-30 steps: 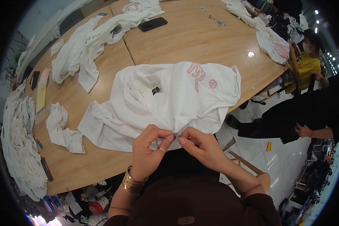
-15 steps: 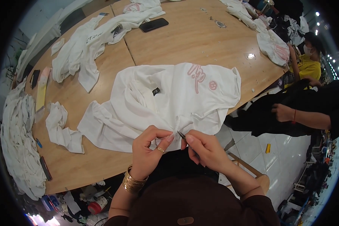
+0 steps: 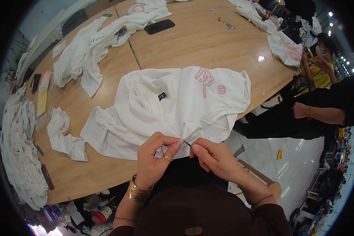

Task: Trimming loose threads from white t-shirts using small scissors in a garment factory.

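A white shirt (image 3: pixel 145 114) with pink lettering and a small black neck label is spread at the table's near edge. My left hand (image 3: pixel 158 157), with a ring and gold bangles, pinches a bit of its fabric at the near edge between thumb and fingers. Close beside it, my right hand (image 3: pixel 212 155) is closed round dark thread snips (image 3: pixel 188 144). Their thin tips point at the pinched fabric, and my fingers hide most of the tool.
More white garments (image 3: pixel 21 145) are heaped at the left, with another white shirt (image 3: pixel 80 59) at the far left. A black phone (image 3: pixel 159 26) lies on the wooden table (image 3: pixel 185 43). On the right, a person in black (image 3: pixel 322 112) stands by the table edge; another wears yellow (image 3: pixel 322 74).
The snips' two tips, apart before, now look like one thin line beside the pinched fabric. At right, the standing person's arm and black clothing have shifted; the person in yellow has raised a hand.
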A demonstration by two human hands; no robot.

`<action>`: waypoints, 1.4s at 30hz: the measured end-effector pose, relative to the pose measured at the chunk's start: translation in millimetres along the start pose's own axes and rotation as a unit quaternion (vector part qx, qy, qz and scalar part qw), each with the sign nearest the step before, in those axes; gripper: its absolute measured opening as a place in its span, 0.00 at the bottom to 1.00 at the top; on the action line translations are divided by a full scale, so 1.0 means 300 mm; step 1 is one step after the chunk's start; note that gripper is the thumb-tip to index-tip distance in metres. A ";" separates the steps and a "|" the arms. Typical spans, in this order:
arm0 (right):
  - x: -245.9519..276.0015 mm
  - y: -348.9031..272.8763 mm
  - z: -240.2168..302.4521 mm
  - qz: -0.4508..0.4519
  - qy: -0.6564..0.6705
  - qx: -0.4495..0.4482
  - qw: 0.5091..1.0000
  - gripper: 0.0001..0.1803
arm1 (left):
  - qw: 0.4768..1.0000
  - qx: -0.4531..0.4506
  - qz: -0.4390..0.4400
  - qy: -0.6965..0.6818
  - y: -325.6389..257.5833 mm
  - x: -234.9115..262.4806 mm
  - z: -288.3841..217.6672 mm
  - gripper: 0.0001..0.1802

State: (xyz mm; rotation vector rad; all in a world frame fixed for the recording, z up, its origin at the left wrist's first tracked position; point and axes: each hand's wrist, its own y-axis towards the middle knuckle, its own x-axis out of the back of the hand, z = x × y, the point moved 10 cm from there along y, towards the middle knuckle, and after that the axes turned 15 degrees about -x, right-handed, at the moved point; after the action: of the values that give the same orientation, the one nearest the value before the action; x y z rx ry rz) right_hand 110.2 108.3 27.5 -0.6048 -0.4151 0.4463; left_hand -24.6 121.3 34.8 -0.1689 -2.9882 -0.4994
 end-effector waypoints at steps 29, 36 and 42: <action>0.060 0.090 0.006 -0.095 0.023 0.143 0.985 0.22 | 0.999 -0.007 0.032 0.004 -0.001 -0.013 0.025 0.04; 0.105 0.056 0.057 -0.187 -0.113 0.224 0.950 0.12 | 0.999 0.041 0.029 0.014 -0.027 0.056 0.100 0.06; 0.034 0.007 0.130 -0.164 -0.110 0.270 0.943 0.12 | 0.997 -0.012 0.016 0.077 -0.010 0.022 0.063 0.07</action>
State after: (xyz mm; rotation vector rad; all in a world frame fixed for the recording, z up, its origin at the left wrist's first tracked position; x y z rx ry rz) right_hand 99.0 132.4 57.7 0.0525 -0.5672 0.2880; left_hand -33.1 125.3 16.8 -0.1707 -2.8265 -0.5212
